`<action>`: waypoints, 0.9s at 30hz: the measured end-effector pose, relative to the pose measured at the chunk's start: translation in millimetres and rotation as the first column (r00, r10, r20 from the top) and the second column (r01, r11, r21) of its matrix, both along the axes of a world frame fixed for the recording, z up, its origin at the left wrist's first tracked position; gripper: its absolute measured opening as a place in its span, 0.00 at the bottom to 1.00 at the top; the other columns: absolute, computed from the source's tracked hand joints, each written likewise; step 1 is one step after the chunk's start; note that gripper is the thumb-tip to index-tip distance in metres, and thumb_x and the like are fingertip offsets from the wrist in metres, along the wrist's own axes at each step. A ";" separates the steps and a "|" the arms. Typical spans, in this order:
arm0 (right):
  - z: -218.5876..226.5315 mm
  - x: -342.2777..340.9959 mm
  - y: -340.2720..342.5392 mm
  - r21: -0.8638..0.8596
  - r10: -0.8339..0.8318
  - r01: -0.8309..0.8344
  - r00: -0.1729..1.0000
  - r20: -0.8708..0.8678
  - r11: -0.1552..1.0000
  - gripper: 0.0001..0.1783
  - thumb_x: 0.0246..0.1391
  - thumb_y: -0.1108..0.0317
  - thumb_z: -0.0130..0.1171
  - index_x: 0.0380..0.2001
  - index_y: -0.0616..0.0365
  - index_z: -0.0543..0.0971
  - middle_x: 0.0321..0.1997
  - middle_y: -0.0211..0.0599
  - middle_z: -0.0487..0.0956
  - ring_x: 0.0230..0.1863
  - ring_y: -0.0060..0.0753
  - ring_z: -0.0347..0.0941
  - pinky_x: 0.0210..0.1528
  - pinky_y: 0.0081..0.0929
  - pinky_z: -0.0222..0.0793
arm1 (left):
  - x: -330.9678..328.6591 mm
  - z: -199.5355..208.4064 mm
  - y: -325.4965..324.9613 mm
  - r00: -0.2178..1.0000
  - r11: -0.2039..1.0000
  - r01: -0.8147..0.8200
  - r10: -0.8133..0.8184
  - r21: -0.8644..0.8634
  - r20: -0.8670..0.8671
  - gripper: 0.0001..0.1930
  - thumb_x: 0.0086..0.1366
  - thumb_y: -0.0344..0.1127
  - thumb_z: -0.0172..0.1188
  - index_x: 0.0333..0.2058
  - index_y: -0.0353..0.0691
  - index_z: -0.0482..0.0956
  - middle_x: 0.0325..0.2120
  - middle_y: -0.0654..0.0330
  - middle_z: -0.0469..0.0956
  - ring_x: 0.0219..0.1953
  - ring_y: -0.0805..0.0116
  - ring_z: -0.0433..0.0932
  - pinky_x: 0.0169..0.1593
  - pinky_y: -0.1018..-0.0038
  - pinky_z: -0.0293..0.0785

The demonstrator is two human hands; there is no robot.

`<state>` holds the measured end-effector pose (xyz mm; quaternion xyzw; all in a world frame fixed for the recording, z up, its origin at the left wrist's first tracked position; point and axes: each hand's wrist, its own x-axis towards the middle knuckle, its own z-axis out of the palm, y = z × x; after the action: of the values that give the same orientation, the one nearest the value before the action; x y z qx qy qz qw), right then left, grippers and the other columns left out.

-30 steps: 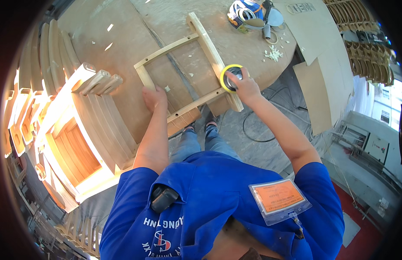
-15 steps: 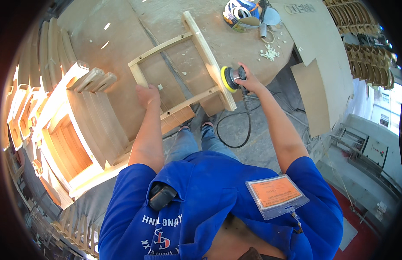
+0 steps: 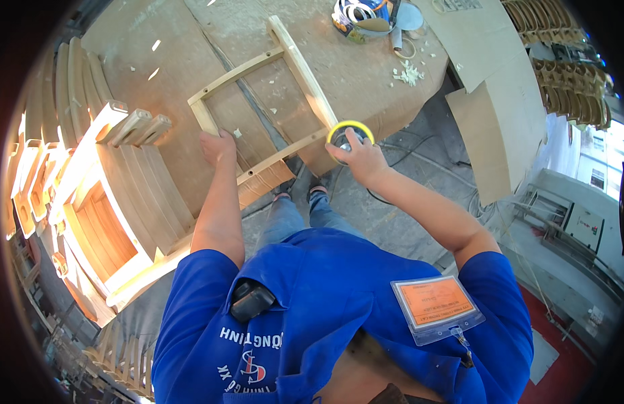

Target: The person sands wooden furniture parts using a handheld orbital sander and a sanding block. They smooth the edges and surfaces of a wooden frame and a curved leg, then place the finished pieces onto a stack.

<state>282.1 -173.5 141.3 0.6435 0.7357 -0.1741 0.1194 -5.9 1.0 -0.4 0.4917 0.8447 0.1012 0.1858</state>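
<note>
A pale wooden frame [image 3: 253, 69] of rails and crossbars lies on a dusty workbench [image 3: 352, 74]. My left hand [image 3: 218, 146] presses on the near end of the frame's left rail. My right hand [image 3: 358, 156] grips a round sander with a yellow pad [image 3: 349, 130], held against the near end of the frame's right rail at the bench edge. A dark cord runs from the sander down to the floor.
Stacks of finished wooden chair parts [image 3: 103, 202] stand close on my left. At the back of the bench lie tape rolls and small tools [image 3: 366, 17] and wood shavings [image 3: 409, 71]. Cardboard sheets [image 3: 500, 128] lean on the right, with curved wooden parts [image 3: 568, 60] beyond.
My right hand has kept the sander working about the near end of the right rail, shifting slightly. My left hand stayed on the left rail. The view shifted a little.
</note>
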 end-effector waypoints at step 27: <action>-82.7 113.7 7.2 -0.430 -0.657 0.519 0.410 -0.633 0.739 0.48 0.40 0.71 0.68 0.66 0.46 0.57 0.57 0.50 0.68 0.58 0.49 0.66 0.62 0.37 0.60 | 7.2 13.8 0.2 0.996 0.994 -0.052 0.058 -0.095 0.061 0.22 0.61 0.46 0.55 0.47 0.36 0.65 0.46 0.45 0.74 0.49 0.46 0.75 0.51 0.55 0.70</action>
<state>395.8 -166.3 58.6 0.7145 0.4232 -0.5151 -0.2123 1.3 1.2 13.4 0.4554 0.8554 0.0822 0.2327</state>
